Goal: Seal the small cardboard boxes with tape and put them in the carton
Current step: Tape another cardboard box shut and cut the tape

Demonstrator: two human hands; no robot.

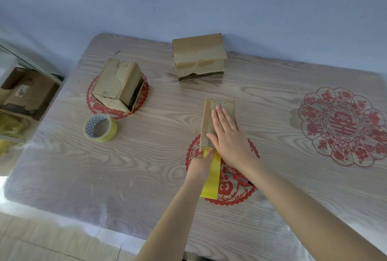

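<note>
Now hands (229,137) (201,166) on small box (207,118), tape strip (211,183).

Three boxes (119,87) (199,55) (222,103), one roll (112,133), perhaps one cutter (240,178).

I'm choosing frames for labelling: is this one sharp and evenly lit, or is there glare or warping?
Head view throughout: slightly soft, print on the far-left box unreadable; table edges bow from the wide lens; pale glare washes its near-left corner; shadows faint, light diffuse.
</note>
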